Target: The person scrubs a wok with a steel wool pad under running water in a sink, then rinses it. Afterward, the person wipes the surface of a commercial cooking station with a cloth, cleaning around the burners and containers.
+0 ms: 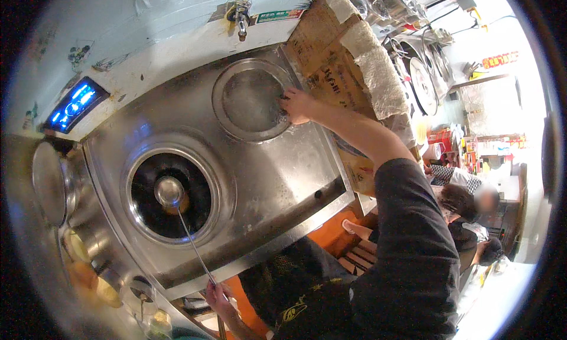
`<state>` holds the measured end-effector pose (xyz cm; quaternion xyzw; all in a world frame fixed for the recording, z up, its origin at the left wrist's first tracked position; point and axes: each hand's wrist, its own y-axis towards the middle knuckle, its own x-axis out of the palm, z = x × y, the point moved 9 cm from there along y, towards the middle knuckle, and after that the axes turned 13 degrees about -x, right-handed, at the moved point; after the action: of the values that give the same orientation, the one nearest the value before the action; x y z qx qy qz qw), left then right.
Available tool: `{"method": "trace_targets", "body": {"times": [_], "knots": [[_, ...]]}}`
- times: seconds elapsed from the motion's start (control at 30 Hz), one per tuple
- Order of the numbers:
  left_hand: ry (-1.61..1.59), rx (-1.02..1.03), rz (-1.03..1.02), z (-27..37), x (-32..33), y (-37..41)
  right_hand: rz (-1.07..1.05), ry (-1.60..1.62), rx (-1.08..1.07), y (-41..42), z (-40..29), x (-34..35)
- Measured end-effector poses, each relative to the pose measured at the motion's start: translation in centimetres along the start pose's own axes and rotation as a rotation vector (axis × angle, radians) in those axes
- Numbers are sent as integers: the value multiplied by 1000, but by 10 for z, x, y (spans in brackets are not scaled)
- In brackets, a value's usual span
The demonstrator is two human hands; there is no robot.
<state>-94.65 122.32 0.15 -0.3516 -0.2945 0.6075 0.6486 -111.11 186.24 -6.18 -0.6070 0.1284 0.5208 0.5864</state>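
Observation:
My left hand (218,298) is closed around the long handle of a metal ladle (169,192). The ladle's bowl is over a dark, round, metal-rimmed opening (138,211) in the steel counter; whether a wok sits inside cannot be told. Something brownish shows beside the bowl. My right hand (297,106), fingers bent, touches the right rim of a round, shallow metal basin or lid (248,101) at the back of the counter. Its fingertips are partly hidden, and whether they grip the rim or a small thing there is unclear.
A faucet (241,23) juts from the wall above a lit control panel (76,104). Cardboard (332,69) topped by cloth (376,69) borders the counter's right side. Round metal containers (48,185) and food bowls stand at left. Other people (465,202) are at far right.

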Motion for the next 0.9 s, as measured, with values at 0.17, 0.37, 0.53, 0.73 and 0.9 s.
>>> {"method": "trace_targets", "body": {"times": [0.17,0.37,0.53,0.73,0.9], "knots": [[-1,27,78,-3,-10,-3,-266,57,-92,-1,-17,25],[-26,-14,79,6,-7,-1,-40,691,-127,50,-76,-41],[80,-51,148,7,4,-1,465,1031,160,182,-5,-54],[152,-79,150,-5,-23,6,807,1371,1185,145,125,-24],[6,-73,168,7,0,3,778,1017,1022,139,116,-56]]}}
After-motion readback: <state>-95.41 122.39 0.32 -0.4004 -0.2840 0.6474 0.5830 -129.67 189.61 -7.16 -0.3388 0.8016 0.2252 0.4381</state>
